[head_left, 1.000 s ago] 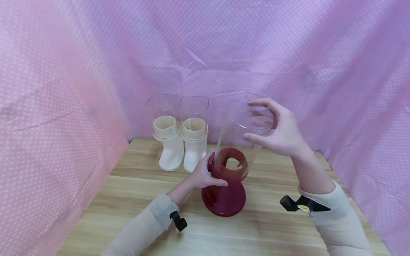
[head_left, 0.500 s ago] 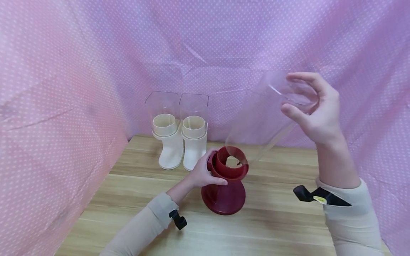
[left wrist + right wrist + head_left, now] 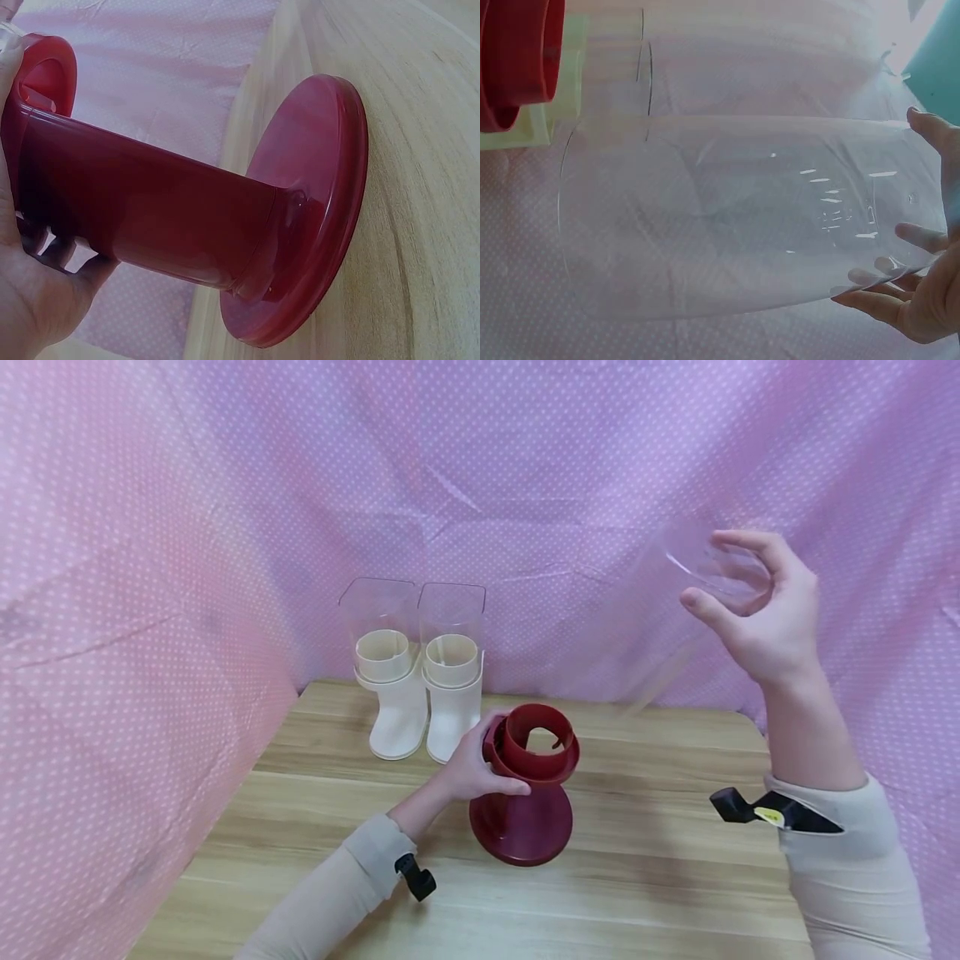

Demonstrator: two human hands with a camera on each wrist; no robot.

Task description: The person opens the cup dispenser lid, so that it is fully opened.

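A red dispenser stand [image 3: 521, 827] with a round foot and an open ring collar [image 3: 537, 766] stands upright on the table. My left hand [image 3: 472, 766] grips it just under the collar, fingers going round behind. The left wrist view shows its column [image 3: 150, 199] between collar and foot. Up to the right, my right hand [image 3: 783, 618] holds a clear plastic canister [image 3: 727, 217] by one end, thumb and fingers spread round it. The canister hangs tilted in the air, apart from the red collar, its other end towards the stand. It is faint in the head view.
Two cream dispenser stands [image 3: 400, 718] with clear square canisters [image 3: 452, 610] on top stand side by side at the back left. Pink dotted cloth [image 3: 525, 460] surrounds the wooden table [image 3: 637, 893] at the back and sides.
My right hand has lifted the clear canister out of the red collar and carried it up and to the right, tilting it. My left hand and the red stand have stayed in place.
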